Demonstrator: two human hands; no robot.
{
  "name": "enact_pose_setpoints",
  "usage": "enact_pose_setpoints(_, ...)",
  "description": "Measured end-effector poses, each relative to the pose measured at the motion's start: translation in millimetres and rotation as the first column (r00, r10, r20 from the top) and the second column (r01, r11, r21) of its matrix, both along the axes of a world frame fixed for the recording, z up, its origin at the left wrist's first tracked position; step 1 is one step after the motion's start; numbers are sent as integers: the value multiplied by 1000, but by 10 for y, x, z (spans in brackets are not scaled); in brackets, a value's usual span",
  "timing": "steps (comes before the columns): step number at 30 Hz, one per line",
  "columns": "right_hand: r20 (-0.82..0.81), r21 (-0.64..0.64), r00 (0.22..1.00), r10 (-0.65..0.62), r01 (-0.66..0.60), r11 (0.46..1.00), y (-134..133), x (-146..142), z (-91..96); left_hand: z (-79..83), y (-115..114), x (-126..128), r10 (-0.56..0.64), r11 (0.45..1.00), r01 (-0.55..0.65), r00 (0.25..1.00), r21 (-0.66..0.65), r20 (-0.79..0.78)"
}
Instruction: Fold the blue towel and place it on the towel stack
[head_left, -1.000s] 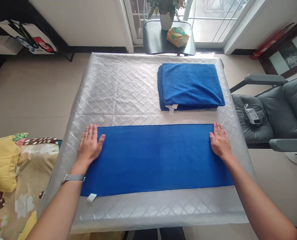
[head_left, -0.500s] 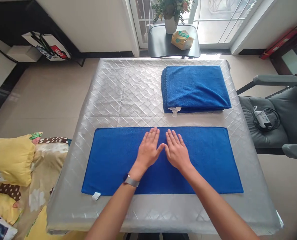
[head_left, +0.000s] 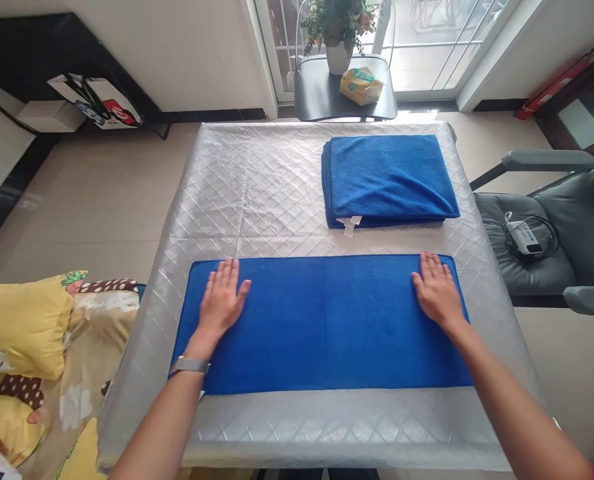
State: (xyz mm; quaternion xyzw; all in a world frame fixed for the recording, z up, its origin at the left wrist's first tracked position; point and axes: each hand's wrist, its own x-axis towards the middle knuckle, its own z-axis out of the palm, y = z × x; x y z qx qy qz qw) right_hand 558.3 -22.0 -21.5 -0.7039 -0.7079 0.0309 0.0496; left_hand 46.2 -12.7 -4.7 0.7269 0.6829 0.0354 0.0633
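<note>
A long blue towel point(head_left: 327, 323) lies flat across the near half of the table point(head_left: 257, 193), which has a silver quilted cover. My left hand point(head_left: 221, 300) rests palm down near the towel's left end, fingers stretched out. Near the right end my right hand point(head_left: 437, 293) also lies flat and open on the cloth. A stack of folded blue towels point(head_left: 389, 180) sits at the far right of the table, with a white label at its near edge.
A grey armchair point(head_left: 557, 227) with a charger and cable on its seat stands right of the table. Beyond the table is a dark chair point(head_left: 344, 93) holding a plant pot and a yellow packet. Patterned yellow bedding point(head_left: 31, 347) lies at the left.
Half a second ago both hands lay together at the towel's middle; they have since slid apart to its two ends. A second ago they were also at the ends.
</note>
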Motion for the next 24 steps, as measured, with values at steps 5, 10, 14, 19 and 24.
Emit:
enact_pose_setpoints(5,13,-13,999,-42,42,999,5,572,-67,5,18,-670,161,987,-161,986,13,34)
enact_pose_setpoints(10,-3,116,999,-51,51,992,-86,176,122,143,-7,-403,207,975,-210,977,72,43)
enact_pose_setpoints(14,-75,175,985,159,-144,974,-313,-837,319,250,-237,530,70,988,-87,990,130,125)
enact_pose_setpoints(19,-181,67,923,340,-333,940,-494,-1923,262,141,-547,1585,-296,955,291,943,56,152)
enact_pose_setpoints(24,-162,33,939,304,-303,952,-486,-1960,123,21,-577,1632,-299,954,297,949,32,100)
